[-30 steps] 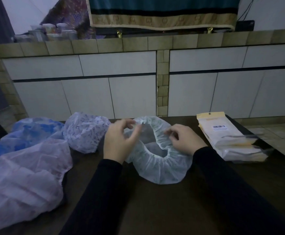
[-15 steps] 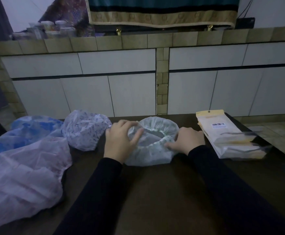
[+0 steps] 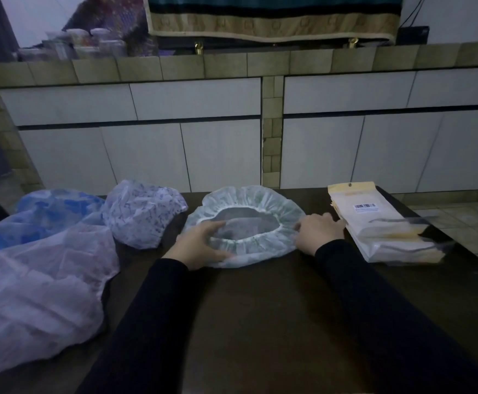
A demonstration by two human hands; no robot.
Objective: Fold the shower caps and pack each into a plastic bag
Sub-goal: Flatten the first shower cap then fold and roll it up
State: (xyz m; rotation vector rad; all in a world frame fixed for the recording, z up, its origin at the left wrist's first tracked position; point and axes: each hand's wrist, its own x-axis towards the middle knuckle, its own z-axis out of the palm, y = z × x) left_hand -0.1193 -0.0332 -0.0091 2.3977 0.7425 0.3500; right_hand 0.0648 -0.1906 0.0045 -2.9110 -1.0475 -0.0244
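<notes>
A white shower cap (image 3: 260, 199) with a faint green print lies spread flat on the dark table (image 3: 260, 322), its elastic opening facing up. My left hand (image 3: 195, 243) grips its left edge, fingers over the elastic rim and thumb along the near side. My right hand (image 3: 320, 231) pinches the right edge with curled fingers. A stack of clear plastic bags with yellow header cards (image 3: 374, 223) lies just right of my right hand.
More shower caps sit at the left: a purple-printed one (image 3: 144, 214), a blue one (image 3: 53, 209) and a large pale pink one (image 3: 38, 285). The table's right edge drops to a tiled floor (image 3: 473, 223). White cabinets (image 3: 203, 155) stand behind.
The cap was held up and bunched between both hands; it has since been lowered and pulled wide, so it lies flat. My hands moved apart to its left and right edges.
</notes>
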